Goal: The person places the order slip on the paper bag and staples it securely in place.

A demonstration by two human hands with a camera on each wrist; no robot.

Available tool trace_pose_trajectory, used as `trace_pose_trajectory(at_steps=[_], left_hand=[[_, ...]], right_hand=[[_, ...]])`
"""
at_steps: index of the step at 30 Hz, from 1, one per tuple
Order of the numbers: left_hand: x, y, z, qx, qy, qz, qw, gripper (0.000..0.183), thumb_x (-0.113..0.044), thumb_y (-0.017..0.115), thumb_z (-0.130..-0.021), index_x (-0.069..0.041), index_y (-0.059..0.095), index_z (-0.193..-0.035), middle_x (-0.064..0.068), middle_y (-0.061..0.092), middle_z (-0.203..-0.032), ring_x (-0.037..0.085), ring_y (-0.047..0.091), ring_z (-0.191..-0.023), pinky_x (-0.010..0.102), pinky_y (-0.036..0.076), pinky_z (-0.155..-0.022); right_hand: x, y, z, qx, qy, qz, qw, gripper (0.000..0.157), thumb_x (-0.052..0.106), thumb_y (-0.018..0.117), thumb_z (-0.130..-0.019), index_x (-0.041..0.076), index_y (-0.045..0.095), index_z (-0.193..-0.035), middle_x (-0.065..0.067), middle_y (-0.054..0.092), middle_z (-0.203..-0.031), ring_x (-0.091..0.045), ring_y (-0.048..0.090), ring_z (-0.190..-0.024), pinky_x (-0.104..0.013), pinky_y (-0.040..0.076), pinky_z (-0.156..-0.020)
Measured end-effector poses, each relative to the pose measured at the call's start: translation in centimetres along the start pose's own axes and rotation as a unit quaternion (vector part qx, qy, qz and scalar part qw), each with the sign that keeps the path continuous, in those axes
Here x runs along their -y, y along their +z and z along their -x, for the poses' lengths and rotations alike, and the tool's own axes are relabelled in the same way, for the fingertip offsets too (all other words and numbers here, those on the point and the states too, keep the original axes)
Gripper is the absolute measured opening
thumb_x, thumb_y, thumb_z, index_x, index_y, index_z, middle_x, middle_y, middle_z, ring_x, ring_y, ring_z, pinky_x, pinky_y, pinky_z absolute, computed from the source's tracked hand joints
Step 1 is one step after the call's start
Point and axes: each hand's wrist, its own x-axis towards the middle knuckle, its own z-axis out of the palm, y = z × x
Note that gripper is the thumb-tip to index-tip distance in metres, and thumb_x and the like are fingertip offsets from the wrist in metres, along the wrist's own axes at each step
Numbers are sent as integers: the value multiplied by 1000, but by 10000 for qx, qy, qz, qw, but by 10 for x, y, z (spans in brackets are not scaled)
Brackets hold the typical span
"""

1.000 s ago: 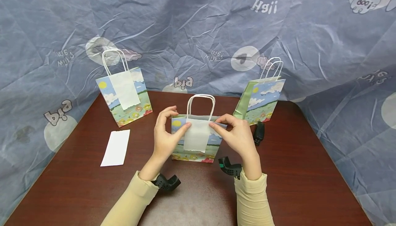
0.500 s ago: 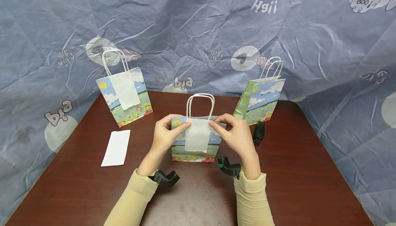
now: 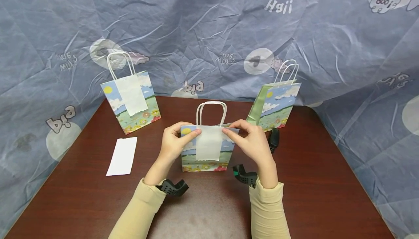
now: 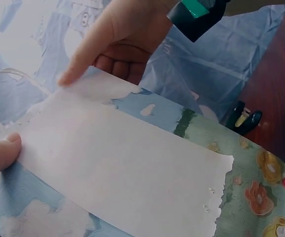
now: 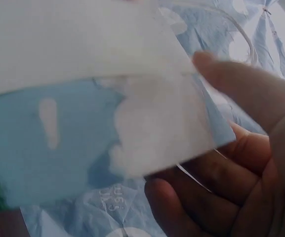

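Note:
At the middle of the table a paper gift bag (image 3: 206, 166), printed with sky and flowers, stands upright under both hands. Against its front lies a white strip of paper (image 3: 208, 143) with a torn lower edge. My left hand (image 3: 171, 141) pinches the strip and the bag's top edge at the left, thumb in front, fingers behind. At the strip's other upper corner my right hand (image 3: 254, 141) does likewise; in the right wrist view its fingers (image 5: 206, 177) curl behind the bag panel. White twisted handles (image 3: 212, 103) rise between the hands.
Back left stands a matching bag (image 3: 152, 100) with a white strip on its front. Another matching bag (image 3: 283, 100) is at back right, beside a small black stapler-like object (image 3: 274, 139). A loose white paper (image 3: 122, 156) lies at left on the brown table (image 3: 311, 180).
Since a second ago, my left fingers have come down behind the bag's top edge. The strip has shifted slightly right and straightened. My right hand keeps its hold.

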Motion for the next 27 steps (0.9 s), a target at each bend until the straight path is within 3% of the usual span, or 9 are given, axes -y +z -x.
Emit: trace_pose_trajectory(at_steps=[5, 13, 18, 27], left_hand=[[-1, -1, 0, 14, 0, 12, 10000, 13, 4, 73, -78, 10, 66, -86, -2, 59, -65, 9, 52, -55, 21, 42, -51], [-1, -1, 0, 7, 24, -26, 10000, 13, 3, 74, -77, 10, 67, -86, -2, 58, -65, 9, 52, -55, 21, 43, -51], [-1, -1, 0, 4, 63, -89, 9999, 13, 2, 74, -77, 9, 67, -86, -1, 58, -65, 9, 51, -56, 22, 42, -51], [0, -3, 0, 42, 66, -112, 9999, 13, 1, 75, -77, 8, 68, -86, -2, 59, -66, 9, 50, -56, 21, 40, -50]], right_hand=[[-9, -8, 0, 171, 331, -255, 9990, 19, 36, 68, -86, 18, 71, -91, 4, 66, -79, -12, 58, -65, -30, 45, -58], [-29, -21, -2, -126, 493, -756, 9958, 26, 26, 56, -96, 3, 69, -96, -10, 70, -90, -20, 67, -79, -34, 53, -72], [-46, -30, 0, -389, 787, -579, 9945, 28, 27, 56, -96, 2, 69, -99, -13, 70, -90, -24, 67, -80, -29, 52, -71], [-79, -44, 6, -931, 1490, -112, 9844, 40, 42, 56, -93, 5, 69, -101, -13, 70, -94, 0, 62, -75, -21, 47, -70]])
